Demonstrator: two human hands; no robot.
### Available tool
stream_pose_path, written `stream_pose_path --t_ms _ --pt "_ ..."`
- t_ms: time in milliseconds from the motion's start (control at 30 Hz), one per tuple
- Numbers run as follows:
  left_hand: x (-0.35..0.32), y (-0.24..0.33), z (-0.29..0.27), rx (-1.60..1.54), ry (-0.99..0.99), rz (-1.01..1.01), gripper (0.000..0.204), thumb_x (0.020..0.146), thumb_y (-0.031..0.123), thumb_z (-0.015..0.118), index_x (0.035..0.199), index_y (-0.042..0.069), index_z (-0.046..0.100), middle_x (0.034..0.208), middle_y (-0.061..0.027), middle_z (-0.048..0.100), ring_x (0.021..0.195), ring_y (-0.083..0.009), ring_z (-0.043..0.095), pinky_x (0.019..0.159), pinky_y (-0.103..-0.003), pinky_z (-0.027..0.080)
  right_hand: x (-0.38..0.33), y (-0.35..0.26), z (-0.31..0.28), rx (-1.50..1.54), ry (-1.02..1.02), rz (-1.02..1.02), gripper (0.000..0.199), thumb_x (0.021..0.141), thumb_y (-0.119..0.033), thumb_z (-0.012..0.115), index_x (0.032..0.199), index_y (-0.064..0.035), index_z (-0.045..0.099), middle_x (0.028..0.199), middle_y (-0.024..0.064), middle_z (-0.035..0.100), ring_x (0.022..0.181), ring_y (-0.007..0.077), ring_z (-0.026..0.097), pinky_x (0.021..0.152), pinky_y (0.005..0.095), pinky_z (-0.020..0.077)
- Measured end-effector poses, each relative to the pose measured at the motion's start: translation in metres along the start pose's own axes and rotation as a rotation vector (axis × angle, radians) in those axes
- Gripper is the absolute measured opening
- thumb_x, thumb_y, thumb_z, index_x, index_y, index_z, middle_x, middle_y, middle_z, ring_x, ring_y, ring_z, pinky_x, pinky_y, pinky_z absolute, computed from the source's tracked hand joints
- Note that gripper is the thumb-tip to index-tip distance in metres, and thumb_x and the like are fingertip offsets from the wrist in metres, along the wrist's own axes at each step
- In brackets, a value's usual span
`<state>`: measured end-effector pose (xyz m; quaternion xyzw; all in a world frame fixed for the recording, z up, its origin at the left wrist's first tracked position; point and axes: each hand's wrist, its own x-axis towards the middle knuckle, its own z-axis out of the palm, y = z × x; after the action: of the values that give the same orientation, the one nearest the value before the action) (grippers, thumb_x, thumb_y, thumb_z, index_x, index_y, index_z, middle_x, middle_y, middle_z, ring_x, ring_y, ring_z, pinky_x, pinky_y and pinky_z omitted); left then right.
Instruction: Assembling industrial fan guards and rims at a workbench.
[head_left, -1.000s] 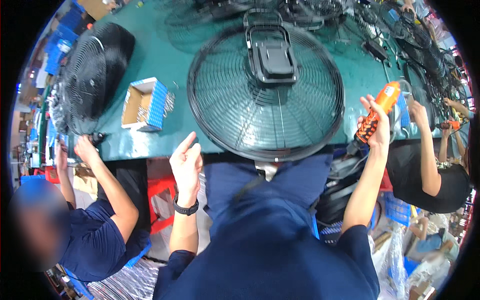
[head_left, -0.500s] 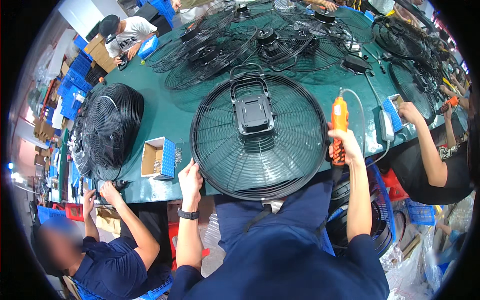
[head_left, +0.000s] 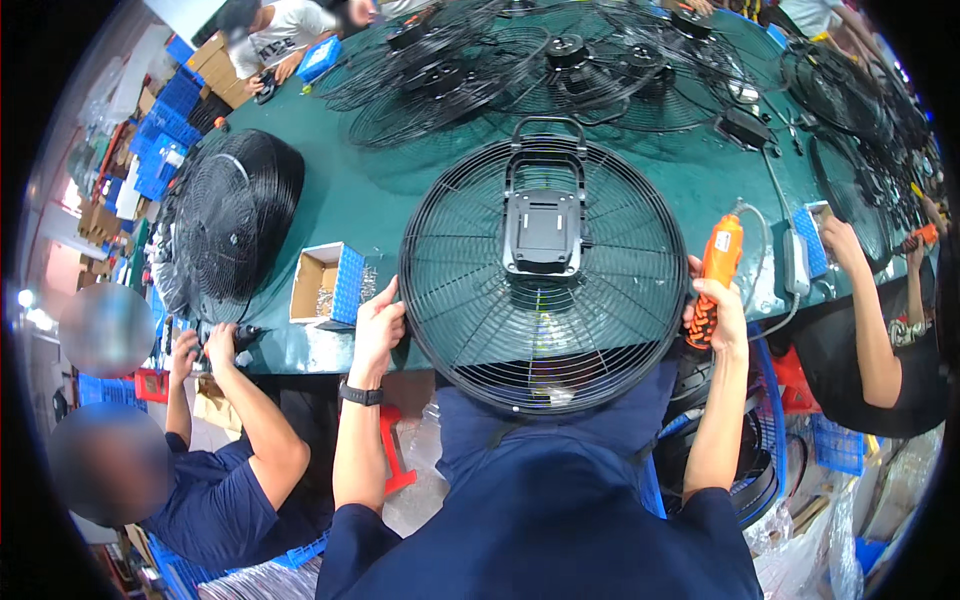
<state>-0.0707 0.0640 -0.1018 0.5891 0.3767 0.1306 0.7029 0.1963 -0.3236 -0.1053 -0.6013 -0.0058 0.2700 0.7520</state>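
A round black wire fan grille (head_left: 470, 330) lies in front of me, its near rim overhanging the table edge above my lap. On it sit a square black motor housing (head_left: 543, 232) and a U-shaped bracket handle (head_left: 548, 124), which points away from me. My left hand (head_left: 378, 332) pinches the grille's left rim, a dark watch on its wrist. Wrapped in my right hand (head_left: 728, 312) is an orange electric screwdriver (head_left: 722, 252), its corded end up. Fingers of that same hand touch the grille's right rim.
A blue-and-white box of screws (head_left: 346, 283) stands left of the grille on the green table (head_left: 340, 200). Stacked grilles (head_left: 235, 215) sit farther left; more fan assemblies (head_left: 565, 60) spread across the back. A white power adapter (head_left: 796, 262) is at right. Co-workers sit on both sides.
The grille has turned slightly, so its housing and handle now stand straighter. In the picture it sits farther right, both hands at its rim; the right hand's fingers have come onto the rim.
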Motion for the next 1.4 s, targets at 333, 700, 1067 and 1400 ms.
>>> stream_pose_path --t_ms 333,700,1067,1400 --pt "0.017 -0.003 0.001 -0.016 -0.029 0.015 0.057 0.087 0.005 0.05 0.141 0.008 0.036 0.062 0.0117 0.031 0.047 0.0001 0.028 0.041 -0.016 0.023 0.005 0.02 -0.012 0.04 0.051 -0.076 0.052 0.075 -0.016 0.06 0.119 0.0091 0.052 0.111 0.0191 0.058 0.045 0.0173 0.057 0.041 0.0287 0.0491" --pt "-0.046 -0.034 0.018 -0.038 0.057 0.054 0.062 0.089 0.004 0.054 0.144 0.001 0.026 0.061 0.0092 0.035 0.05 -0.0011 0.032 0.045 -0.018 0.03 0.004 0.016 -0.003 -0.013 0.005 -0.071 0.068 0.076 -0.026 0.06 0.132 0.0085 0.041 0.131 0.0227 0.048 0.047 0.015 0.057 0.042 0.027 0.0487" --pt "0.014 0.0 0.005 -0.055 0.022 0.077 0.062 0.084 0.0 0.05 0.142 -0.002 0.028 0.064 0.0072 0.04 0.049 -0.0016 0.033 0.044 -0.019 0.03 0.004 0.035 -0.028 -0.03 0.015 -0.062 0.037 0.079 -0.022 0.06 0.106 0.0034 0.057 0.096 0.0143 0.063 0.044 0.0169 0.055 0.042 0.0287 0.0474" --pt "-0.038 -0.027 0.023 -0.052 0.211 0.11 0.052 0.088 0.004 0.056 0.135 -0.007 0.038 0.062 0.0098 0.039 0.05 0.0006 0.033 0.044 -0.017 0.028 -0.002 0.019 -0.004 -0.036 -0.092 -0.125 0.058 0.083 -0.019 0.055 0.134 0.0044 0.04 0.138 0.0127 0.045 0.061 0.0188 0.061 0.046 0.026 0.0478"
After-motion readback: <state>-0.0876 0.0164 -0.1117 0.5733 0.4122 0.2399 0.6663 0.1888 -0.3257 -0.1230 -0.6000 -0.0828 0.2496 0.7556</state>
